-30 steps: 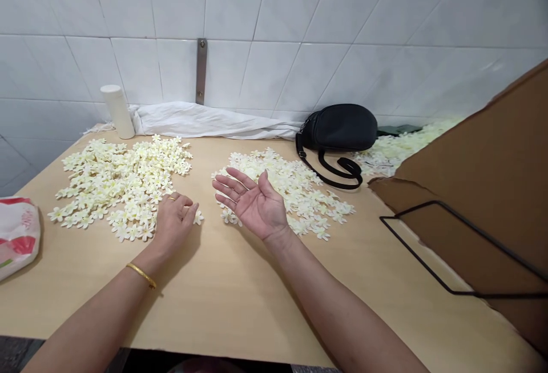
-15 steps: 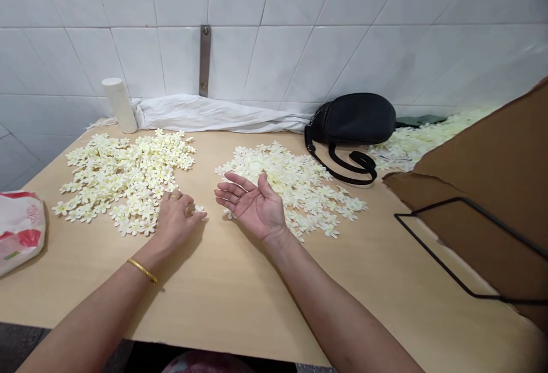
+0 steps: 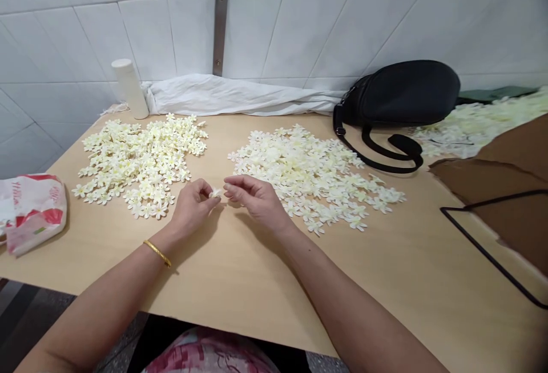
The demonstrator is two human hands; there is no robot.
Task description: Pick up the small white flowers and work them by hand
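Between the thumb and fingertips of my left hand (image 3: 192, 204) is a small white flower (image 3: 215, 193), held just above the table. My right hand (image 3: 257, 199) faces it, thumb and fingers drawn together in a pinch close to that flower; what they hold, if anything, is too small to make out. To the left lies a loose pile of cream-white flowers (image 3: 141, 161) with yellowish centres. Beyond and right of my right hand spreads another pile of whiter flowers (image 3: 299, 167). A gold bangle (image 3: 157, 253) circles my left wrist.
A black bag (image 3: 406, 93) with its strap rests at the back right, near more flowers (image 3: 496, 116). Brown cardboard (image 3: 518, 161) and a black wire frame (image 3: 488, 253) occupy the right. A red-and-white packet (image 3: 36, 210), white bottle (image 3: 131, 90) and white cloth (image 3: 222, 96) are on the table (image 3: 240, 287).
My right hand has turned from open, palm up, to a pinch and come close to my left. The left has lifted from beside the left pile with a flower. The view has shifted.
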